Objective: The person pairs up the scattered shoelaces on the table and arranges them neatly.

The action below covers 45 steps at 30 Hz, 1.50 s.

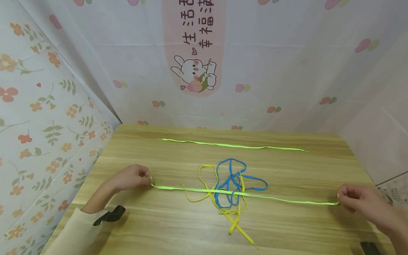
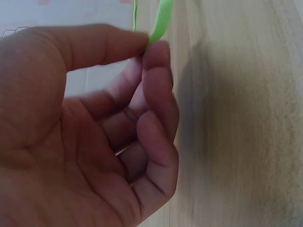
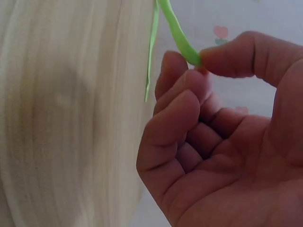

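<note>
A neon green shoelace [image 1: 197, 190] stretches nearly straight across the table in the head view. Its left end is pinched between thumb and fingertips of my left hand [image 1: 134, 176]. My right hand [image 1: 363, 203] pinches the other end, at the table's right side. In the left wrist view, the lace [image 2: 162, 21] rises from the left thumb tip; the right wrist view shows the lace [image 3: 177, 33] leaving the right thumb and fingers. Under the lace's middle lie a tangled blue shoelace [image 1: 255, 177] and a yellow shoelace [image 1: 245, 235], crossing each other.
A second neon green shoelace [image 1: 229, 145] lies almost straight near the back of the wooden table [image 1: 127, 141]. Behind the table hangs a white printed cloth [image 1: 271, 71]; a flowered cloth [image 1: 47, 117] hangs at the left.
</note>
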Motion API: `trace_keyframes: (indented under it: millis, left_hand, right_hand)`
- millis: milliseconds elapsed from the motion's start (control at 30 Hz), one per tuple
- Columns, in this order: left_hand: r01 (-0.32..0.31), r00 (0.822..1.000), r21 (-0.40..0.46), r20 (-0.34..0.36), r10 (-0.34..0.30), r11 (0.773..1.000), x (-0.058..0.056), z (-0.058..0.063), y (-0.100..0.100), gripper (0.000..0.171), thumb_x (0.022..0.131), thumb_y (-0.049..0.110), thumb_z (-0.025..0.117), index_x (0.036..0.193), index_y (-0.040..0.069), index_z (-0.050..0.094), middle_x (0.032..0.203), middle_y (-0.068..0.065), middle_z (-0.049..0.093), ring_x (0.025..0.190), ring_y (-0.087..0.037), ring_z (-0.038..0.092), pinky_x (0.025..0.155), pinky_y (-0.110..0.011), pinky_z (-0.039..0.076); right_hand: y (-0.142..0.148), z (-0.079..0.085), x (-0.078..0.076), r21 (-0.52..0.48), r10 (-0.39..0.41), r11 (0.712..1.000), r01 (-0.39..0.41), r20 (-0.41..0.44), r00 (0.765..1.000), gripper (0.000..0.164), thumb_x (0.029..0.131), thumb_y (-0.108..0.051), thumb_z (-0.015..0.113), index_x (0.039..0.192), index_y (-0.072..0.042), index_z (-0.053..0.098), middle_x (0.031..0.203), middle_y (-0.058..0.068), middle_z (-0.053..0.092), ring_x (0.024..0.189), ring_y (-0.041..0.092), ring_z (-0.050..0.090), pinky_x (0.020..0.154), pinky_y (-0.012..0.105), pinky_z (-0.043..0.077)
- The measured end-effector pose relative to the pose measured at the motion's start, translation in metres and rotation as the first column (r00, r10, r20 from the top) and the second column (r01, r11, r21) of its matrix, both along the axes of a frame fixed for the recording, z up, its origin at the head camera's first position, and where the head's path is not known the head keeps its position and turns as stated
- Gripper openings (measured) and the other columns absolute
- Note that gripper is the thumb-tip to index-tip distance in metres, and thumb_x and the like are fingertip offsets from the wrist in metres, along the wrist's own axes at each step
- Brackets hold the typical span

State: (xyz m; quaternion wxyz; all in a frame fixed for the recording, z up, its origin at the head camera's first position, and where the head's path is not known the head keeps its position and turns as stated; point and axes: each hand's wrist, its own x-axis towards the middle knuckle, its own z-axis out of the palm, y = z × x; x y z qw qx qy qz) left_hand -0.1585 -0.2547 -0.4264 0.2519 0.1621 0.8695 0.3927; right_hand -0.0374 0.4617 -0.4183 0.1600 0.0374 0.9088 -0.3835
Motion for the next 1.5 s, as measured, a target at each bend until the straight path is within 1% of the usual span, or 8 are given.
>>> trace_keyframes:
  millis: [167, 367, 567, 933, 1033, 1167, 1367, 1500]
  left_hand:
    - [0.174, 0.984, 0.046, 0.016, -0.175, 0.984, 0.003, 0.005, -0.006, 0.019, 0.097, 0.004, 0.071, 0.081, 0.01, 0.062, 0.079, 0.006, 0.053, 0.069, -0.009, 0.044, 0.063, -0.027, 0.035]
    - [0.394, 0.894, 0.289, 0.103, -0.437, 0.873, 0.001, 0.021, -0.02, 0.014, 0.102, -0.002, 0.066, 0.09, 0.003, 0.069, 0.082, -0.001, 0.058, 0.075, -0.005, 0.05, 0.069, -0.029, 0.048]
    - [0.441, 0.846, 0.476, 0.063, -0.529, 0.761, -0.005, 0.038, -0.037, 0.015, 0.102, -0.011, 0.059, 0.096, 0.0, 0.068, 0.082, -0.019, 0.052, 0.068, -0.015, 0.043, 0.061, -0.035, 0.047]
    - [0.511, 0.822, 0.735, -0.268, -0.502, 0.445, -0.025, 0.037, -0.047, 0.039, 0.093, -0.027, 0.032, 0.107, 0.001, 0.056, 0.091, -0.012, 0.041, 0.081, -0.032, 0.037, 0.07, -0.043, 0.032]
    - [0.413, 0.903, 0.739, -0.254, -0.347, 0.532, -0.024, 0.043, -0.043, 0.044, 0.098, -0.024, 0.03, 0.109, 0.005, 0.062, 0.094, -0.008, 0.045, 0.087, -0.028, 0.04, 0.076, -0.039, 0.034]
    - [0.143, 0.988, 0.639, -0.143, -0.065, 0.756, -0.018, 0.046, -0.035, 0.033, 0.11, -0.01, 0.044, 0.11, 0.007, 0.072, 0.099, 0.001, 0.061, 0.092, -0.019, 0.053, 0.086, -0.03, 0.047]
    - [-0.08, 0.988, 0.382, -0.091, 0.124, 0.921, -0.016, 0.037, -0.021, 0.013, 0.112, 0.007, 0.062, 0.107, -0.001, 0.071, 0.103, -0.004, 0.067, 0.097, -0.021, 0.062, 0.091, -0.032, 0.053]
    - [-0.072, 0.985, 0.233, -0.134, 0.105, 0.97, -0.017, 0.03, -0.014, 0.013, 0.11, 0.011, 0.067, 0.106, 0.001, 0.073, 0.102, -0.009, 0.07, 0.095, -0.021, 0.064, 0.089, -0.037, 0.055]
  right_hand:
    - [0.007, -0.005, 0.003, -0.164, 0.184, 0.971, -0.173, 0.054, 0.982, 0.02, 0.116, -0.004, 0.048, 0.098, 0.003, 0.054, 0.08, 0.003, 0.052, 0.07, 0.027, 0.05, 0.058, 0.039, 0.035]
    - [0.031, -0.009, 0.005, -0.431, 0.38, 0.825, -0.367, -0.059, 0.923, 0.024, 0.113, 0.013, 0.035, 0.106, -0.001, 0.053, 0.103, 0.004, 0.065, 0.086, 0.028, 0.054, 0.061, 0.041, 0.038]
    - [0.063, -0.018, 0.007, -0.45, 0.256, 0.789, -0.418, -0.378, 0.89, 0.046, 0.093, 0.035, 0.029, 0.102, -0.004, 0.052, 0.097, 0.004, 0.065, 0.08, 0.027, 0.05, 0.058, 0.038, 0.028]
    - [0.077, -0.013, -0.017, -0.737, 0.007, 0.491, -0.464, -0.53, 0.848, 0.065, 0.071, 0.032, 0.004, 0.09, -0.001, 0.057, 0.078, 0.013, 0.053, 0.059, 0.026, 0.027, 0.054, 0.03, 0.014]
    - [0.075, -0.007, -0.019, -0.739, -0.069, 0.556, -0.38, -0.497, 0.865, 0.063, 0.082, 0.031, 0.007, 0.087, -0.003, 0.059, 0.077, 0.005, 0.062, 0.059, 0.026, 0.03, 0.058, 0.033, 0.014]
    - [0.067, -0.005, -0.015, -0.729, -0.175, 0.632, -0.263, -0.465, 0.868, 0.061, 0.092, 0.032, 0.014, 0.094, -0.002, 0.065, 0.094, -0.002, 0.077, 0.064, 0.02, 0.048, 0.063, 0.035, 0.02]
    - [0.04, -0.001, -0.011, -0.684, -0.191, 0.692, -0.23, -0.481, 0.856, 0.044, 0.1, 0.031, 0.027, 0.098, 0.004, 0.062, 0.102, 0.004, 0.078, 0.078, 0.014, 0.058, 0.065, 0.031, 0.032]
    - [0.025, 0.004, -0.007, -0.527, -0.159, 0.841, -0.123, -0.459, 0.874, 0.033, 0.105, 0.025, 0.041, 0.098, 0.0, 0.062, 0.099, -0.003, 0.076, 0.08, 0.011, 0.061, 0.066, 0.024, 0.041]
